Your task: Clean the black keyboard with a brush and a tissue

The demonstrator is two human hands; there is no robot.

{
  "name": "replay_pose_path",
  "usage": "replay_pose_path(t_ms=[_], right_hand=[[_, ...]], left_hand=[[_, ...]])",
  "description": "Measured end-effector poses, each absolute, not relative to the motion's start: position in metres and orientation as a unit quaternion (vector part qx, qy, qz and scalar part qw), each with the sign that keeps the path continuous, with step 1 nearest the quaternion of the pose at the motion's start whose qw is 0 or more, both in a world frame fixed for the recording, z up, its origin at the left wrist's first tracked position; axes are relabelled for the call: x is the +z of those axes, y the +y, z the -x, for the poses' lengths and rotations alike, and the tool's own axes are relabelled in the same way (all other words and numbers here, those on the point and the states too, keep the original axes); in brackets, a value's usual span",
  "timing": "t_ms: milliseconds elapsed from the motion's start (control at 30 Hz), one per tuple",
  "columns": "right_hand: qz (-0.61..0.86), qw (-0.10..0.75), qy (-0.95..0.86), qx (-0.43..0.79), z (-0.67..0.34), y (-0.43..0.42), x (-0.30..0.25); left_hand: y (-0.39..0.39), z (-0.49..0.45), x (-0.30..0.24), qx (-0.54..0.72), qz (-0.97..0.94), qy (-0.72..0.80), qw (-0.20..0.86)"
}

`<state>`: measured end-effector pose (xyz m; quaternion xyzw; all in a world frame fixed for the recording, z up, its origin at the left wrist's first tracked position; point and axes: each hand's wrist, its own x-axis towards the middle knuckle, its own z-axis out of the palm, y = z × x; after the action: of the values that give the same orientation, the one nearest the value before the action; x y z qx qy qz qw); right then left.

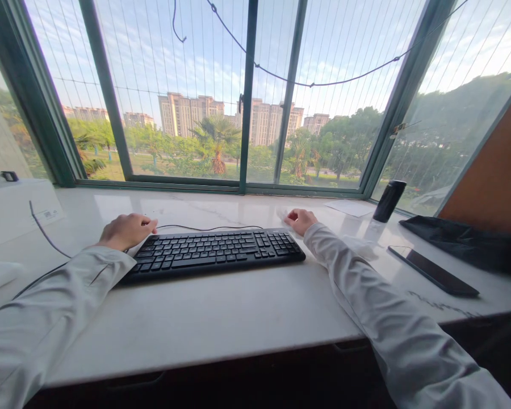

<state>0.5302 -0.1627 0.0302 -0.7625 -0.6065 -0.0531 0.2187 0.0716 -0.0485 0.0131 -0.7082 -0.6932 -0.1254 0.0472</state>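
Nearest, the pale front edge of the marble-patterned table (221, 318) ran across the view, and two light grey sleeves (372, 295) reached in over it from either side. The black computer keyboard (221, 250) lay on the table between the forearms, keys up, its number pad toward the right. The left hand (128, 232) rested at the keyboard's far left corner, fingers curled; whether its grip was closed on the edge, I could not tell. To the right lay a dark smartphone (434, 271), with a black bag (468, 241) slumped behind it. Some clear, crumpled plastic (361, 247) sat beside the right forearm. The right hand (300, 220) was just beyond the keyboard's far right corner, its grip pinched on a pale crumpled piece (283, 214), too blurred to identify. A thin black cable (208, 228) ran along the keyboard's far side, and a white box (17, 210) stood at the left. Farther back, a white sheet of paper (350, 208) lay near a tilted-looking black cylinder (389, 201). Beyond the green-framed window (187, 183) were trees (349, 142) and apartment blocks (189, 113).
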Motion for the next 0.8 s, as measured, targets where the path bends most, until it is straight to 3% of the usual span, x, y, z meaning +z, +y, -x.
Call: replay_pose_path(t_ms=[67,200,500,633,733,800], right_hand=[[0.715,0.227,-0.66,-0.03,-0.51,-0.165,0.026],[0.671,0.159,-0.723,-0.023,-0.485,-0.165,0.016],[0.794,0.054,-0.605,-0.039,-0.539,-0.165,0.021],[0.777,0.081,-0.623,-0.05,-0.536,-0.178,0.034],[0.693,0.162,-0.701,-0.038,-0.512,-0.185,0.035],[0.658,0.136,-0.74,-0.032,-0.495,-0.187,0.03]], left_hand=[[-0.047,-0.07,0.012,-0.124,0.709,-0.693,0.048],[-0.044,-0.067,0.011,-0.121,0.711,-0.691,0.041],[-0.047,-0.069,0.013,-0.115,0.708,-0.695,0.04],[-0.045,-0.067,0.012,-0.119,0.707,-0.696,0.04],[-0.044,-0.067,0.011,-0.12,0.709,-0.694,0.039],[-0.044,-0.066,0.011,-0.117,0.711,-0.692,0.041]])
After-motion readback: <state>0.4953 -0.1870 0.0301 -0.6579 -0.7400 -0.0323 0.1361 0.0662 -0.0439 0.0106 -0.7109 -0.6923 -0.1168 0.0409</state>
